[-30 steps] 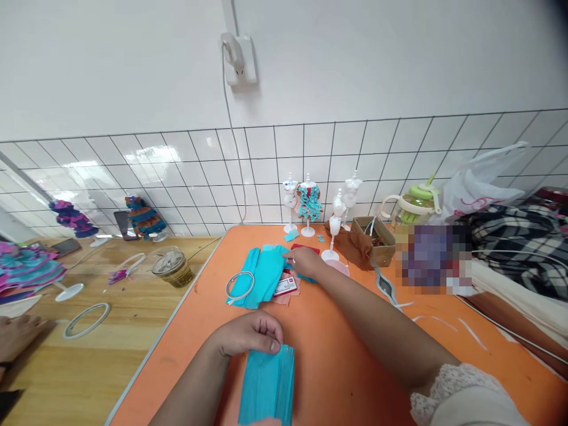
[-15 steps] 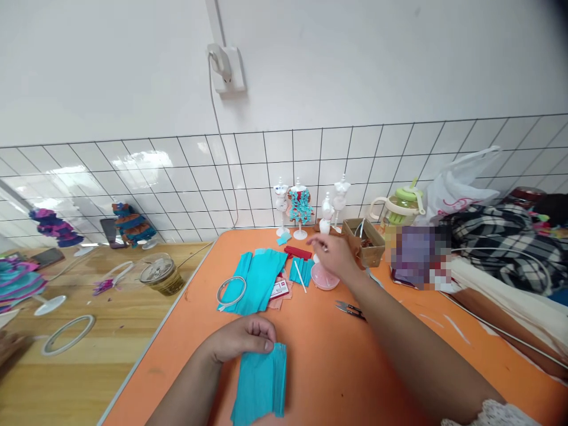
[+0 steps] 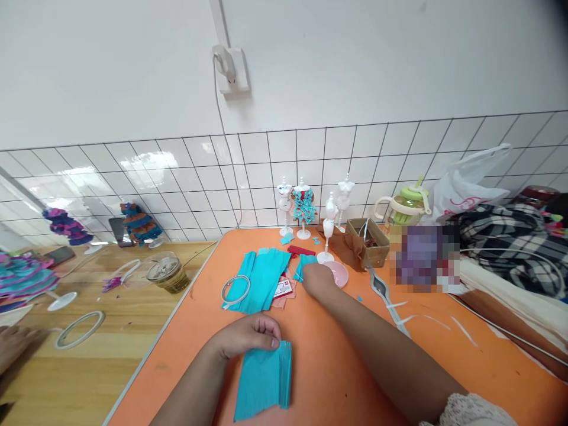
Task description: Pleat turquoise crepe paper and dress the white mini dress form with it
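Note:
My left hand [image 3: 254, 338] pinches the top edge of a turquoise crepe paper strip [image 3: 260, 381], folded into pleats at its right side, near the table's front. Farther forward, my right hand [image 3: 318, 280] is closed around the end of a thin white stick [image 3: 297, 272], its fingertips mostly hidden. Beside it are a small turquoise paper piece [image 3: 305, 264] and a pink dish [image 3: 341, 275]. Larger turquoise crepe sheets [image 3: 265, 275] lie to the left, with a roll of white tape [image 3: 235, 290] on them and a small red-and-white box [image 3: 284, 289] beside them.
White miniature dress forms [image 3: 329, 228] stand toward the wall, one [image 3: 304, 207] dressed in turquoise ruffles. A cardboard box [image 3: 373, 251], a green-lidded cup [image 3: 408, 204] and cloth [image 3: 497, 239] sit at right. Leftward, a wooden table [image 3: 146, 331] holds a drink cup [image 3: 167, 273] and another person's hand [image 3: 15, 343].
My right hand has moved down and left from beside the dress form to the white stick, which now lies at a different angle. My left hand keeps its hold on the pleated paper.

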Demonstrator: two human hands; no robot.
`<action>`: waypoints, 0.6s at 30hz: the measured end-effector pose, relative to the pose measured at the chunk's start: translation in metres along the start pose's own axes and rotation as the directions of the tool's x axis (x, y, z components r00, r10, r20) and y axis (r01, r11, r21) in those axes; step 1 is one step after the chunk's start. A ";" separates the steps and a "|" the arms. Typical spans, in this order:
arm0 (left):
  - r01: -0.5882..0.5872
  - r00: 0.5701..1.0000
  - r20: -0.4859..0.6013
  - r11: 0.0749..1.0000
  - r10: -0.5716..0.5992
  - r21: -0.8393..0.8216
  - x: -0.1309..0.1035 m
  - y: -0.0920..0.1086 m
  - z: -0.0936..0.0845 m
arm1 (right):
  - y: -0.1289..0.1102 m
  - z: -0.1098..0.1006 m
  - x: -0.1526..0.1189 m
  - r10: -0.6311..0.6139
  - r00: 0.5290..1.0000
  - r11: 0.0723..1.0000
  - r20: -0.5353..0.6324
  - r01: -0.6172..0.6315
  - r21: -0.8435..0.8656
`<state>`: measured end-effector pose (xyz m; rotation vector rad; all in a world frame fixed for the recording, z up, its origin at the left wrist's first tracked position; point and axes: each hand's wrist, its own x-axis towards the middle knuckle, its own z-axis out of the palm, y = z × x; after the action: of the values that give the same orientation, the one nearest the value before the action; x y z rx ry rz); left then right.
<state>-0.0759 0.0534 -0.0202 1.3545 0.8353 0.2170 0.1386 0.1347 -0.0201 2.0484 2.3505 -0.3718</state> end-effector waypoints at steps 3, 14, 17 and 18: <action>-0.014 1.000 0.025 0.999 0.013 0.034 0.000 0.000 -0.001 | 0.012 -0.006 -0.001 0.002 0.999 0.998 -0.039 0.000 0.068; -0.020 0.999 0.035 0.998 0.018 0.058 -0.001 -0.002 -0.002 | 0.043 -0.019 -0.006 -0.087 0.994 0.842 -0.063 0.107 0.528; -0.015 1.000 0.026 0.999 0.013 0.048 -0.001 -0.002 -0.001 | 0.039 -0.014 -0.008 -0.103 0.993 0.765 -0.063 0.119 0.632; -0.015 1.000 0.022 0.999 0.015 0.043 -0.002 -0.001 -0.001 | 0.038 -0.016 -0.010 -0.101 0.992 0.747 -0.075 0.126 0.653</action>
<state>-0.0780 0.0528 -0.0209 1.4013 0.8161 0.1970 0.1798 0.1322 -0.0102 2.1306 2.6238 -1.3599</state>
